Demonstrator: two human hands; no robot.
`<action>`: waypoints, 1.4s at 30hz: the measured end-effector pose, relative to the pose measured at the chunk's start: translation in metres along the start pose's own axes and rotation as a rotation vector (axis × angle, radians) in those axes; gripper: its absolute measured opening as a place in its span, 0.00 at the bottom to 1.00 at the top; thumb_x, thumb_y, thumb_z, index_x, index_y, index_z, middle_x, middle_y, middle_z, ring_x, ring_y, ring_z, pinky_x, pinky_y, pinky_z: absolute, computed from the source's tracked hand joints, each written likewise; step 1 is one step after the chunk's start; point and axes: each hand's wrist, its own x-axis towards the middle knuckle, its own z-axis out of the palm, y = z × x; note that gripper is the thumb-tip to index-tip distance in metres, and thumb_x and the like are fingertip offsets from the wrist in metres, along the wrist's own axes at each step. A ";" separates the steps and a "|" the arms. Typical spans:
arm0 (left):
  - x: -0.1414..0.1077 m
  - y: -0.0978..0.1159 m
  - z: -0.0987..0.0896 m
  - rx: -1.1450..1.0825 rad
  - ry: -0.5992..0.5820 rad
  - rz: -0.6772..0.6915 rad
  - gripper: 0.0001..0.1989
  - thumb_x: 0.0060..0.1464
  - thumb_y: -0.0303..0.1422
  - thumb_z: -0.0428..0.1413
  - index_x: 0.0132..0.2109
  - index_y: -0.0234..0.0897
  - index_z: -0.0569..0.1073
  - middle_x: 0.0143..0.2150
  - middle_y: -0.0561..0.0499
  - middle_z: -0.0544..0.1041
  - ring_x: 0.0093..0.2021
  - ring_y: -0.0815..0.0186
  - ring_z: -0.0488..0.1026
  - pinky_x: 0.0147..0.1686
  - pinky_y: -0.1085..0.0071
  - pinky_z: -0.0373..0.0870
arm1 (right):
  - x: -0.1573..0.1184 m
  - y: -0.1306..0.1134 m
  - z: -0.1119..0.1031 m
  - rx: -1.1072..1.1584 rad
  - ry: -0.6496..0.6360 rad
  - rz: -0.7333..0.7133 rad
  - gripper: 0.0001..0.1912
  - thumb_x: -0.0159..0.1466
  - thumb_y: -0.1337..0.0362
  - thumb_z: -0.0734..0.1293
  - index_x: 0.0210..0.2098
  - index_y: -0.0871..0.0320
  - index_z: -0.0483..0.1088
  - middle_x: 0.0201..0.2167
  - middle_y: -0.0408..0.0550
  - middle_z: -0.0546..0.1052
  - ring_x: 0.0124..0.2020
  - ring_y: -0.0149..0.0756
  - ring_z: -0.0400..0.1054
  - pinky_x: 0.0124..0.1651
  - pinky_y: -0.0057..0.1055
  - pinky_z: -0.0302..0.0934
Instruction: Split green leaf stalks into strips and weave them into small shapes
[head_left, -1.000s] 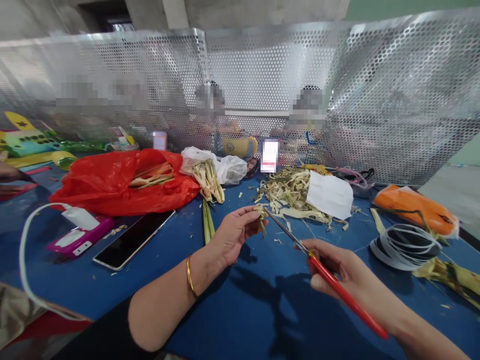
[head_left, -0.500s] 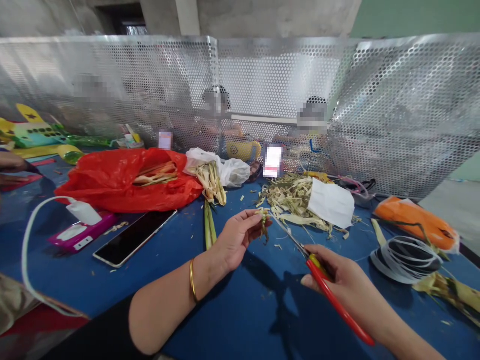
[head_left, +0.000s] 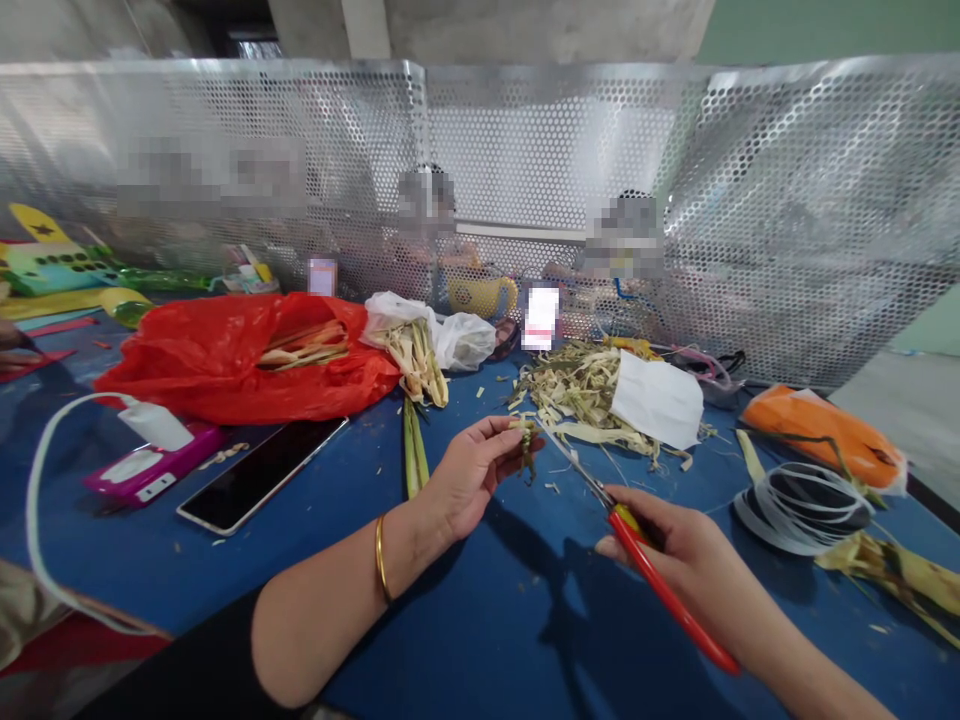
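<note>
My left hand [head_left: 480, 468] is raised over the blue table, thumb and fingers pinching a small greenish piece of dried plant fibre [head_left: 528, 448]. Its exact shape is partly hidden by the fingertips. In my right hand [head_left: 675, 550] are long-nose pliers [head_left: 660, 592] with red and yellow handles. Their thin metal tips point up and left, close beside the fibre piece; whether they touch it I cannot tell. Beyond both hands lies a heap of dry leaf scraps [head_left: 562, 385], partly covered by a white paper sheet [head_left: 657, 400].
A red plastic bag [head_left: 195, 360] holds dry husks, near a white bag [head_left: 465, 342]. Left are a phone [head_left: 262, 478] and a purple power strip [head_left: 157, 468]. Right sit a coil of clear line [head_left: 802, 508] and an orange packet [head_left: 825, 438]. A perforated metal screen [head_left: 517, 150] stands behind.
The whole view has shifted slightly, so things appear a little further left and up. Both hands keep nearly the same pose, with the pliers beside the fibre piece.
</note>
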 end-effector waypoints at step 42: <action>0.022 0.011 0.019 0.073 -0.003 -0.336 0.23 0.64 0.43 0.41 0.39 0.27 0.71 0.33 0.37 0.78 0.33 0.61 0.79 0.32 0.69 0.75 | 0.007 0.009 0.005 -0.745 0.063 -0.047 0.18 0.60 0.49 0.65 0.42 0.55 0.70 0.35 0.50 0.79 0.37 0.44 0.74 0.30 0.29 0.54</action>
